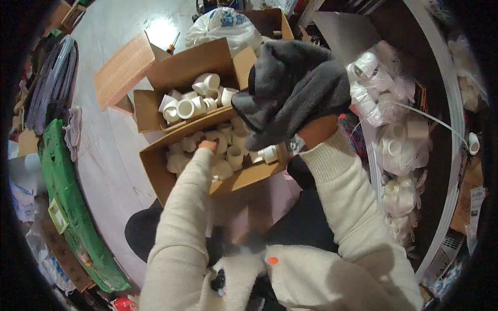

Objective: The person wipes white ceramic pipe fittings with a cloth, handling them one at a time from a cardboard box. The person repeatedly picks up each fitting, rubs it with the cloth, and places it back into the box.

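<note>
My left hand (208, 144) reaches down into the nearer cardboard box (246, 179), among white plastic pipe fittings (235, 157). Its fingers look curled, but their tips and anything in them are hidden. A bunched dark grey cloth (298, 85) is held up by my right hand (317, 131), over the right end of the boxes. The cloth covers that hand's fingers; only the wrist side shows. Just below the cloth, a white fitting with a narrower end (267, 154) lies in the box. Behind stands a second open box (155, 78) with more white fittings (188, 108).
Bagged white fittings (397, 145) line the right side, beside a pale metal edge (441, 67). A white plastic bag (223, 31) and a screwdriver (173, 45) lie beyond the boxes. On the left are a long green wrapped bundle (70, 202) and grey tubing (52, 83).
</note>
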### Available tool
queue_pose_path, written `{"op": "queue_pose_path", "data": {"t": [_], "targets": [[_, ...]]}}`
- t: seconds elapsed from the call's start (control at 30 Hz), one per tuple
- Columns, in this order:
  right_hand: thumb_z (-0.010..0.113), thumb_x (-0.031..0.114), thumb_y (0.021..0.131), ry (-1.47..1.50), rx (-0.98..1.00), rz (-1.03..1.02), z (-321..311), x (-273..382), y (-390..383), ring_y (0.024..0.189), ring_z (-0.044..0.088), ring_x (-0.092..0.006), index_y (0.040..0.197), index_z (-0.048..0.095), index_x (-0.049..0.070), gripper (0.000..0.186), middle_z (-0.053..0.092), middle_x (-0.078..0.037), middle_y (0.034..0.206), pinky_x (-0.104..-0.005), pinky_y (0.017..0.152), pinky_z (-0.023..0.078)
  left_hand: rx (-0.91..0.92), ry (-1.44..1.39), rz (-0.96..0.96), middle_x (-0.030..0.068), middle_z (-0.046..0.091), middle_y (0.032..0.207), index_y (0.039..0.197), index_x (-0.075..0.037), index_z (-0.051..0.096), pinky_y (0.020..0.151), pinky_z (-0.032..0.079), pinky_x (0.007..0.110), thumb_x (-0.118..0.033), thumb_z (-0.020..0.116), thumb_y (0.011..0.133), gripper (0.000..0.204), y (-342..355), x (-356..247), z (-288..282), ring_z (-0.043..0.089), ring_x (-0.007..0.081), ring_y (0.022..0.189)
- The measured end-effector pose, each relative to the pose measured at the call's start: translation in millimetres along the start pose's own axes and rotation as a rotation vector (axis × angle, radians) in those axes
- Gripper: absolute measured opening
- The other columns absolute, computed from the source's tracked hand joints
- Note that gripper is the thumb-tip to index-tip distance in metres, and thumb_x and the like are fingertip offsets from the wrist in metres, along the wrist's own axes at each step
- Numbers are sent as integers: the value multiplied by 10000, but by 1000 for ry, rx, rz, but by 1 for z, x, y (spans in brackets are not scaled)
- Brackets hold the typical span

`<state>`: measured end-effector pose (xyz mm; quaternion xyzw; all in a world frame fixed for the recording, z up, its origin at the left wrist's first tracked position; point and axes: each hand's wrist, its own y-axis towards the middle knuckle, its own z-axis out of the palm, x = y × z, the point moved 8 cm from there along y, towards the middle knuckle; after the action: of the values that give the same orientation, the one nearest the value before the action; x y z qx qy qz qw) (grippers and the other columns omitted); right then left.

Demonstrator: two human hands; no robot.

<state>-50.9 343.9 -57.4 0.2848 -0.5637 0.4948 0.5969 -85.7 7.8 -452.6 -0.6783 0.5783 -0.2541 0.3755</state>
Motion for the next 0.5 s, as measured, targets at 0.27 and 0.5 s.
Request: {"op": "queue_pose_path", "data": {"t": [0.27, 0.5], "targets": [[482, 245, 795, -107, -58, -127, -11, 13, 0, 851, 502, -292, 936, 502, -8, 290, 518, -173, 894, -365, 735, 425, -224, -458, 214, 151, 611, 905, 928, 0, 591, 713, 450, 327, -270, 591, 769, 313, -97, -68, -44, 579, 251, 811], [484, 254, 796, -1286, -310, -1038, 66, 104, -42, 874, 498, -299, 951, 502, -9, 306, 517, -179, 922, -370, 758, 424, 96, -1184, 591, -1, 550, 864, 1065, -66, 485, 558, 368, 206, -127, 497, 851, 222, -255, -103, -168, 484, 78, 708]]}}
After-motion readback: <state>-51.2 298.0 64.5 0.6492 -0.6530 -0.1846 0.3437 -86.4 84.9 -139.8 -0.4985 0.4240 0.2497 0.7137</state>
